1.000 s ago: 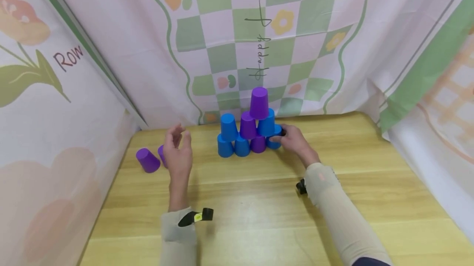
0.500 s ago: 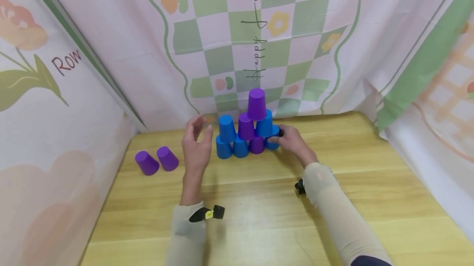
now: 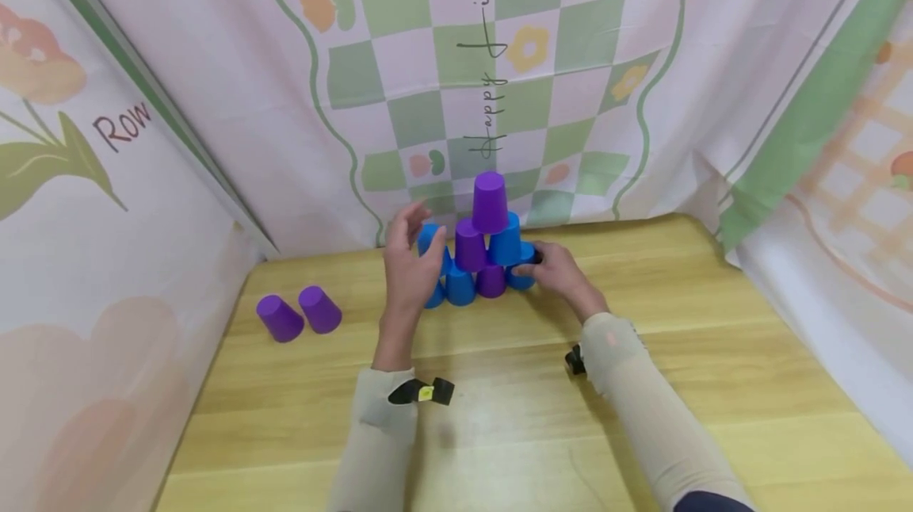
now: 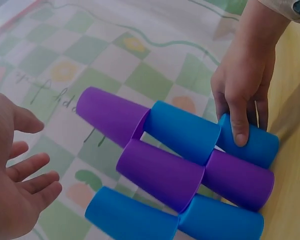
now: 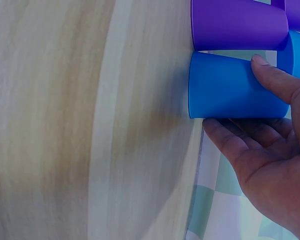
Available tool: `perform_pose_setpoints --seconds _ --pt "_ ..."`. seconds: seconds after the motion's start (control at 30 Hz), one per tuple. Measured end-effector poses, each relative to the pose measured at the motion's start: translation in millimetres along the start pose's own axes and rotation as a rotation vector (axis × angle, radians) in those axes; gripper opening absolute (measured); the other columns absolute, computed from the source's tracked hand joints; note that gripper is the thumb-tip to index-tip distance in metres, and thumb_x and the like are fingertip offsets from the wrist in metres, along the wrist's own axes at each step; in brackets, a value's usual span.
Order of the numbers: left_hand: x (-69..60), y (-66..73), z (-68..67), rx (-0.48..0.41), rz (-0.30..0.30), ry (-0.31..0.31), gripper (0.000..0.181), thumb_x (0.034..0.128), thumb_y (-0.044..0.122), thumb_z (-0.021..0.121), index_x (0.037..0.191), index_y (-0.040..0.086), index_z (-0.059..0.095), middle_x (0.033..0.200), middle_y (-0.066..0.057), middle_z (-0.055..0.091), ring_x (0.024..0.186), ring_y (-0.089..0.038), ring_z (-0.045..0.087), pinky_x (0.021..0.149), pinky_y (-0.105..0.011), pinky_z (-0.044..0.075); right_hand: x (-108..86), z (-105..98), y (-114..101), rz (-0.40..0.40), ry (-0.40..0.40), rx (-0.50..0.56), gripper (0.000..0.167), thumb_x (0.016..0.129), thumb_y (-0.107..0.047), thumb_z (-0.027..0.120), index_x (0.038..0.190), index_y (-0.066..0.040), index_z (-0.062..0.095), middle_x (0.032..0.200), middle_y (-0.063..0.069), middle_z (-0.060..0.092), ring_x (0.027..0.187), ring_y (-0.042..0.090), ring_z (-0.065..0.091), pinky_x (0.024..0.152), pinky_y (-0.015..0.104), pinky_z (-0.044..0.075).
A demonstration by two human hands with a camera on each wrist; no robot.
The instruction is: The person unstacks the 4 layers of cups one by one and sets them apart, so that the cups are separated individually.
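Observation:
Upside-down plastic cups form a stepped stack near the back of the table. A purple cup [image 3: 490, 203] tops it, above a middle row of a blue cup [image 4: 130, 212], a purple cup [image 3: 470, 246] and another blue cup [image 4: 182, 131]. Several cups make up the bottom row. My right hand [image 3: 563, 273] holds the bottom row's right-end blue cup [image 5: 235, 86], thumb on one side and fingers on the other. My left hand [image 3: 412, 278], fingers spread and holding nothing, is at the stack's left side, partly hiding the left cups in the head view.
Two more purple cups, one [image 3: 280, 318] and its neighbour [image 3: 320, 309], stand upside down at the table's left. A patterned curtain [image 3: 399, 60] hangs right behind the stack. The wooden table [image 3: 513, 417] extends toward the front and right.
My left hand has moved right, from beside the two separate purple cups to the stack's left side. My right hand keeps its hold on the blue cup, and the stack stands unchanged.

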State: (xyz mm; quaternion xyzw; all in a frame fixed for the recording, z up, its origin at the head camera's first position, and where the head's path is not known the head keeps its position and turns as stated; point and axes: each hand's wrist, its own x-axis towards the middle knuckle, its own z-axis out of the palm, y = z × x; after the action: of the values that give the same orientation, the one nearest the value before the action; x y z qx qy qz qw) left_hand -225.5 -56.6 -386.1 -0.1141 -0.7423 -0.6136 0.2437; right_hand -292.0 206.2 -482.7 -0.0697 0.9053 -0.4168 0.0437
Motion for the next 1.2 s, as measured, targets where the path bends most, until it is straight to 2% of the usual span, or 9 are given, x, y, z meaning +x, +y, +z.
perform_pose_setpoints --seconds 0.13,0.23,0.4,0.7,0.9,1.03,1.2 --pt "7.8 4.2 9.5 0.036 0.002 -0.029 0.054 0.0969 0.006 0.073 0.147 0.004 0.053 0.141 -0.017 0.063 0.135 -0.032 0.058 0.119 -0.04 0.046 -0.1 -0.8 -0.8 0.003 -0.005 0.004 0.036 0.097 -0.023 0.075 0.122 0.002 0.066 0.117 0.021 0.071 0.107 0.035 0.066 0.102 0.055 0.056" --pt "13.3 6.3 17.4 0.066 -0.011 -0.053 0.059 0.0964 0.007 0.074 0.15 0.005 0.051 0.145 -0.016 0.06 0.137 -0.029 0.056 0.119 -0.041 0.046 1.1 -0.4 -0.3 0.006 -0.012 0.012 0.036 0.097 -0.024 0.075 0.121 0.001 0.066 0.116 0.02 0.071 0.106 0.034 0.066 0.101 0.054 0.056" --pt "21.7 2.9 33.6 0.089 -0.018 -0.083 0.063 0.0955 0.006 0.076 0.152 0.002 0.048 0.148 -0.016 0.057 0.14 -0.03 0.054 0.119 -0.043 0.047 2.8 -0.2 0.6 0.015 -0.011 0.013 0.035 0.097 -0.026 0.075 0.121 -0.001 0.066 0.115 0.018 0.071 0.105 0.034 0.065 0.101 0.054 0.056" --pt "31.4 -1.0 58.3 0.082 -0.121 -0.088 0.071 0.095 0.016 0.08 0.155 0.006 0.044 0.154 -0.016 0.053 0.143 -0.032 0.051 0.12 -0.048 0.046 1.4 0.5 -0.7 0.005 -0.008 0.011 0.033 0.097 -0.026 0.076 0.118 -0.002 0.068 0.114 0.017 0.072 0.105 0.033 0.066 0.104 0.054 0.055" --pt "37.8 0.6 69.5 0.122 -0.173 -0.123 0.077 0.0942 0.022 0.082 0.159 0.01 0.041 0.156 -0.012 0.051 0.143 -0.033 0.051 0.118 -0.049 0.047 0.5 0.7 -1.9 0.006 0.0 -0.001 0.036 0.097 -0.024 0.076 0.122 0.001 0.067 0.117 0.02 0.072 0.106 0.035 0.066 0.103 0.055 0.055" --pt "41.3 1.1 74.2 0.148 -0.17 -0.143 0.075 0.0945 0.021 0.081 0.158 0.008 0.043 0.154 -0.013 0.053 0.145 -0.034 0.05 0.119 -0.05 0.046 1.3 0.9 -1.1 -0.005 0.007 -0.011 0.038 0.095 -0.024 0.078 0.122 0.001 0.067 0.117 0.021 0.072 0.104 0.034 0.065 0.101 0.054 0.055" --pt "42.8 -0.3 80.0 0.148 -0.172 -0.171 0.071 0.0955 0.019 0.08 0.156 0.007 0.045 0.151 -0.012 0.057 0.143 -0.029 0.055 0.117 -0.047 0.048 0.8 -0.9 1.0 0.003 0.011 -0.009 0.039 0.095 -0.027 0.078 0.121 0.0 0.068 0.116 0.019 0.072 0.105 0.033 0.065 0.101 0.053 0.055"
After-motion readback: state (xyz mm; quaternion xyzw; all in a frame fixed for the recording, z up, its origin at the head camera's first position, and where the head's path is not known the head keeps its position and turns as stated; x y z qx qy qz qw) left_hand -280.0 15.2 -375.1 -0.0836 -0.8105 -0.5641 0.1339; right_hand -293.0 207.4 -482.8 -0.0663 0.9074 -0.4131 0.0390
